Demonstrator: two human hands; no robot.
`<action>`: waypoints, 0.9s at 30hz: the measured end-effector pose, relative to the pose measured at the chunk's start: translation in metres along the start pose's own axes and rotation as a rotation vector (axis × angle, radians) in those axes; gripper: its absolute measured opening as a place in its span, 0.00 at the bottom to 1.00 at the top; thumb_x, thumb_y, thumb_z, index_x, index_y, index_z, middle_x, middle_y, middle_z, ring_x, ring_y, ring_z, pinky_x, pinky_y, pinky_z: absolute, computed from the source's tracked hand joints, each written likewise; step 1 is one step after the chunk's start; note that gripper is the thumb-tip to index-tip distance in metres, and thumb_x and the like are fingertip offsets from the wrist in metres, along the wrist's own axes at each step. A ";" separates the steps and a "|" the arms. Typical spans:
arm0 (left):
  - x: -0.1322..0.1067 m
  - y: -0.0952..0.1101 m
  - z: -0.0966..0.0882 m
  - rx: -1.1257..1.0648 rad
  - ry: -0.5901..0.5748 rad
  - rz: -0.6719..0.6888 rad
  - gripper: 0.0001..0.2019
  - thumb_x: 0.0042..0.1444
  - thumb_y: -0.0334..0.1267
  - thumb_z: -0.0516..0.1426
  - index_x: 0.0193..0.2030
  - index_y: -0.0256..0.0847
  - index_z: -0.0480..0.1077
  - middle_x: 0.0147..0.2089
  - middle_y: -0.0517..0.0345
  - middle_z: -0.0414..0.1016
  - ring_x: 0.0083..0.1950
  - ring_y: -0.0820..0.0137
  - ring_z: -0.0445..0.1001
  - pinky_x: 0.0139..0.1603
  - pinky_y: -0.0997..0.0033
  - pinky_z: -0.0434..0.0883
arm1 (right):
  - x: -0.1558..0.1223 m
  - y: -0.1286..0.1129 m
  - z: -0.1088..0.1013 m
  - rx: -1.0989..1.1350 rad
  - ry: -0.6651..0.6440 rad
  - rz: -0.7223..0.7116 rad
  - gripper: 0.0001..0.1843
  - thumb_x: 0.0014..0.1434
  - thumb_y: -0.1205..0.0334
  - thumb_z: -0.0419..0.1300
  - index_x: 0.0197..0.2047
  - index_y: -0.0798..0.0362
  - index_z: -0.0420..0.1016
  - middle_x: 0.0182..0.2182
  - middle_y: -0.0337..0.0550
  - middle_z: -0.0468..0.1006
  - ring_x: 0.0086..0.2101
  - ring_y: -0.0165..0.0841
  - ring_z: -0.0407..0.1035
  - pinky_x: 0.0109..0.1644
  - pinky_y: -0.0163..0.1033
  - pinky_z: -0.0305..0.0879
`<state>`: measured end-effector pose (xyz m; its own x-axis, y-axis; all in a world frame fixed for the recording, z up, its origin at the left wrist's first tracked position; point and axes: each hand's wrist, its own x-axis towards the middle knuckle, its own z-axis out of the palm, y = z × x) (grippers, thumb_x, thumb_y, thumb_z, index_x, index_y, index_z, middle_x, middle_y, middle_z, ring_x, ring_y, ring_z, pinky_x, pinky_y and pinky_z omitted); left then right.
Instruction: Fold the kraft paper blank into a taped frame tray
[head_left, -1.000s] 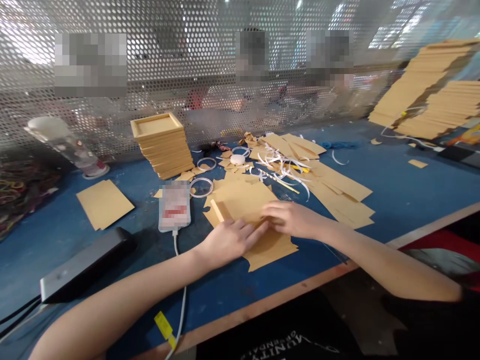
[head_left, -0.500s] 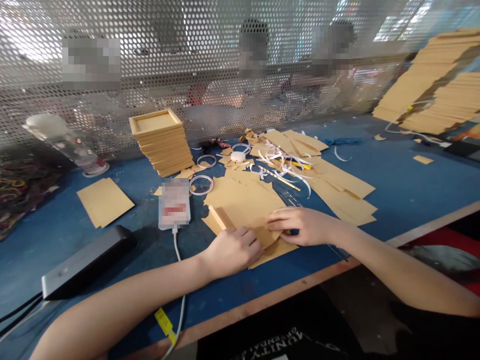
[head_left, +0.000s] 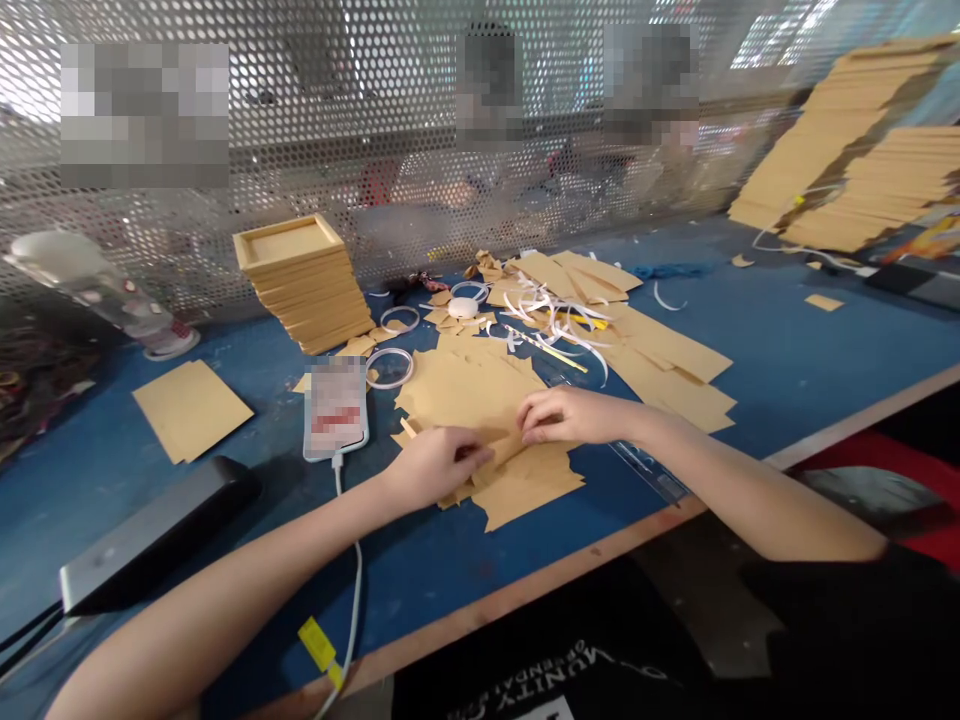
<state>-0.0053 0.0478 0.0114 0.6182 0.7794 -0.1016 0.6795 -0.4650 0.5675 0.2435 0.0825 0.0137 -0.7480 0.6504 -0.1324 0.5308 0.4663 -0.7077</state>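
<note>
A sheet of brown kraft paper point(head_left: 469, 395) lies on a pile of torn-edged kraft pieces point(head_left: 529, 487) near the table's front. My left hand point(head_left: 435, 465) rests at the sheet's left side, its fingers curled over the paper, with a small folded edge point(head_left: 407, 428) sticking out beyond the knuckles. At the sheet's front right edge, my right hand point(head_left: 566, 413) pinches the paper between thumb and fingers. Part of the fold is hidden under the left hand. A clear plastic ruler point(head_left: 649, 473) lies below my right forearm.
Stacked kraft trays point(head_left: 311, 290) stand at the back left. A phone point(head_left: 336, 405) with a white cable point(head_left: 356, 590), a black device point(head_left: 161, 535) and cut sheets point(head_left: 193, 410) lie leftward. White paper strips point(head_left: 551, 315), tape rings point(head_left: 390, 368) and large kraft stacks point(head_left: 847, 150) sit behind, before a perforated metal screen point(head_left: 412, 100).
The view has shifted slightly. My left hand has turned and moved up over the raised folded edge, covering most of it. My right hand has moved left along the paper, closer to the left.
</note>
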 end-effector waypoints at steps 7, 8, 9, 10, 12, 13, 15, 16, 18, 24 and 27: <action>0.005 -0.012 0.005 -0.169 -0.026 -0.010 0.16 0.61 0.43 0.52 0.50 0.37 0.72 0.30 0.59 0.73 0.28 0.76 0.69 0.27 0.78 0.64 | 0.008 0.007 0.001 0.043 -0.022 0.109 0.17 0.59 0.47 0.58 0.35 0.52 0.77 0.36 0.44 0.76 0.35 0.34 0.68 0.38 0.39 0.60; 0.006 -0.013 0.005 -0.163 -0.040 -0.007 0.17 0.62 0.43 0.52 0.52 0.36 0.70 0.29 0.60 0.72 0.27 0.76 0.69 0.27 0.78 0.64 | 0.009 0.007 0.001 0.044 -0.024 0.130 0.17 0.59 0.46 0.58 0.35 0.52 0.77 0.35 0.43 0.75 0.34 0.34 0.67 0.36 0.38 0.59; 0.006 -0.013 0.005 -0.152 -0.055 -0.003 0.18 0.62 0.43 0.51 0.54 0.36 0.68 0.29 0.60 0.72 0.27 0.76 0.69 0.27 0.78 0.64 | 0.010 0.006 0.001 0.048 -0.021 0.154 0.17 0.58 0.46 0.58 0.36 0.52 0.77 0.33 0.42 0.75 0.32 0.33 0.66 0.34 0.37 0.58; 0.006 -0.013 0.004 -0.141 -0.069 -0.001 0.19 0.62 0.42 0.51 0.56 0.35 0.67 0.29 0.61 0.71 0.27 0.76 0.68 0.27 0.78 0.64 | 0.010 0.005 0.001 0.053 -0.013 0.178 0.17 0.58 0.46 0.59 0.36 0.51 0.76 0.32 0.41 0.74 0.30 0.32 0.65 0.32 0.37 0.56; 0.006 -0.013 0.003 -0.123 -0.090 0.005 0.20 0.62 0.42 0.50 0.58 0.35 0.64 0.28 0.61 0.70 0.26 0.76 0.68 0.27 0.77 0.63 | 0.011 0.003 0.001 0.063 0.014 0.221 0.16 0.57 0.46 0.60 0.37 0.50 0.76 0.29 0.38 0.72 0.27 0.30 0.61 0.29 0.36 0.53; 0.005 -0.012 0.002 -0.119 -0.099 0.006 0.20 0.62 0.42 0.50 0.59 0.35 0.63 0.29 0.62 0.70 0.26 0.76 0.68 0.27 0.77 0.63 | 0.011 0.002 0.001 0.065 0.025 0.235 0.16 0.56 0.46 0.61 0.37 0.50 0.75 0.28 0.37 0.71 0.26 0.29 0.60 0.28 0.35 0.51; 0.005 -0.009 0.001 -0.119 -0.117 0.004 0.21 0.62 0.41 0.50 0.60 0.35 0.61 0.28 0.62 0.70 0.26 0.75 0.68 0.27 0.77 0.63 | 0.011 -0.001 0.001 0.064 0.031 0.248 0.15 0.55 0.47 0.61 0.35 0.51 0.75 0.26 0.36 0.69 0.25 0.28 0.58 0.27 0.35 0.49; 0.004 -0.008 0.000 -0.115 -0.125 0.003 0.22 0.62 0.40 0.51 0.61 0.36 0.60 0.28 0.63 0.70 0.26 0.75 0.68 0.27 0.77 0.62 | 0.011 -0.001 0.001 0.065 0.026 0.253 0.15 0.55 0.47 0.62 0.34 0.51 0.75 0.25 0.36 0.69 0.25 0.27 0.57 0.27 0.35 0.49; 0.003 -0.004 -0.001 -0.086 -0.141 0.008 0.23 0.62 0.39 0.50 0.63 0.37 0.59 0.28 0.63 0.70 0.26 0.74 0.68 0.27 0.77 0.62 | 0.010 -0.002 0.001 0.064 0.013 0.259 0.15 0.55 0.47 0.62 0.35 0.50 0.76 0.25 0.36 0.69 0.24 0.27 0.57 0.26 0.36 0.48; 0.002 0.002 -0.003 0.076 -0.138 0.059 0.25 0.62 0.36 0.50 0.66 0.45 0.58 0.29 0.64 0.72 0.28 0.74 0.70 0.28 0.77 0.61 | 0.011 0.004 0.002 0.004 0.008 0.249 0.16 0.54 0.45 0.62 0.36 0.49 0.78 0.24 0.37 0.70 0.23 0.27 0.56 0.26 0.36 0.47; 0.002 0.003 -0.002 0.135 -0.129 0.094 0.23 0.61 0.35 0.50 0.63 0.48 0.62 0.36 0.61 0.77 0.33 0.72 0.74 0.33 0.75 0.65 | 0.012 0.006 0.004 -0.015 0.002 0.232 0.15 0.55 0.47 0.62 0.36 0.49 0.77 0.26 0.38 0.72 0.23 0.28 0.57 0.27 0.36 0.48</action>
<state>-0.0027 0.0485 0.0147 0.7212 0.6734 -0.1623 0.6577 -0.5922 0.4656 0.2367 0.0911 0.0051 -0.6041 0.7426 -0.2892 0.6947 0.3129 -0.6477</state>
